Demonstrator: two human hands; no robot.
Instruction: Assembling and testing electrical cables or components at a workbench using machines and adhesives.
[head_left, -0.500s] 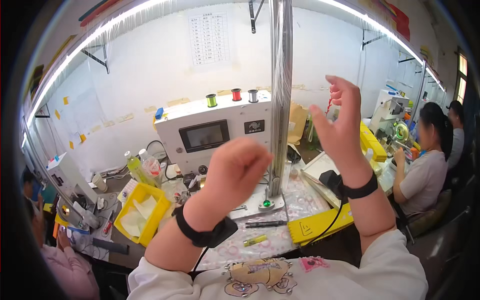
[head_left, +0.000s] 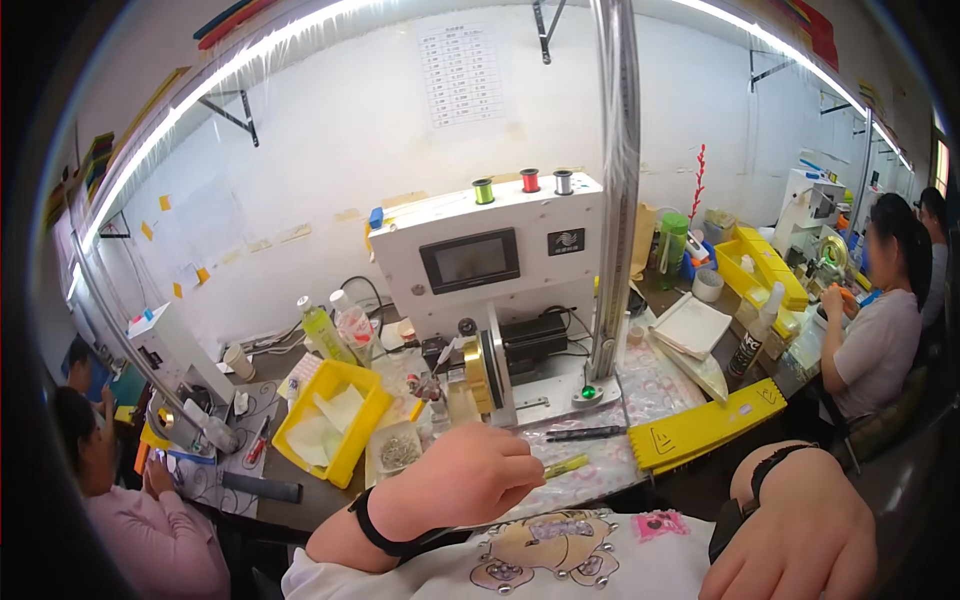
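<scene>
My left grip (head_left: pixel 475 475) is curled; I can't tell if it pinches anything. A short, thin, yellow-green stick (head_left: pixel 569 466) is just right of it on the shiny, pink-patterned table (head_left: pixel 602 484). My right grip's (head_left: pixel 800 540) fingertips are cut off, so I can't tell. Ahead of my left grip: a white machine (head_left: pixel 395 268), then a white wall (head_left: pixel 330 140).

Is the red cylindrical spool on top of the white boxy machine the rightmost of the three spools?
No, the red spool stands between the yellow-green spool on its left and the silver-grey spool on its right.
</scene>
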